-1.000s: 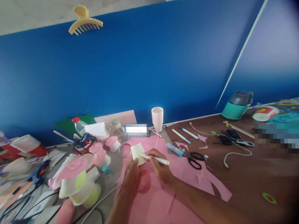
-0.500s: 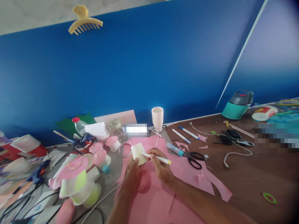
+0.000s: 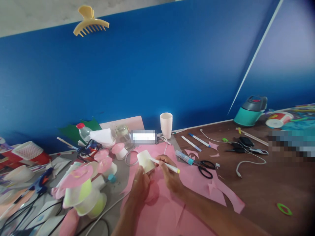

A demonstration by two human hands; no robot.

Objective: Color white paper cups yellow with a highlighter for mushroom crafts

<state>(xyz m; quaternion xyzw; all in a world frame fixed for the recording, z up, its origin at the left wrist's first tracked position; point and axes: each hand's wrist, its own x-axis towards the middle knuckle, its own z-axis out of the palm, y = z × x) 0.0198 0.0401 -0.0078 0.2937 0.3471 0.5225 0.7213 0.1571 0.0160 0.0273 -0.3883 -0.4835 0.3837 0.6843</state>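
- pale cream paper cup (image 3: pixel 145 160) sits in the left hand (image 3: pixel 140 186), fingers curled around its lower part, held above the pink paper sheet (image 3: pixel 172 209) near the table's middle.
- cup is tilted, one end turned up and toward the blue wall; which end is the mouth cannot be told.
- right hand (image 3: pixel 169 175) pinches a white marker (image 3: pixel 164 165), fingers closed on its barrel.
- marker's long axis runs near level, left to right: tip touches the cup's side, yellow-capped end points right toward the black scissors (image 3: pixel 204 167).
- both hands meet at the cup, just in front of a clear tape ring (image 3: pixel 131 158).
- pink-topped cup flowers (image 3: pixel 81 186) stand left of the hands.
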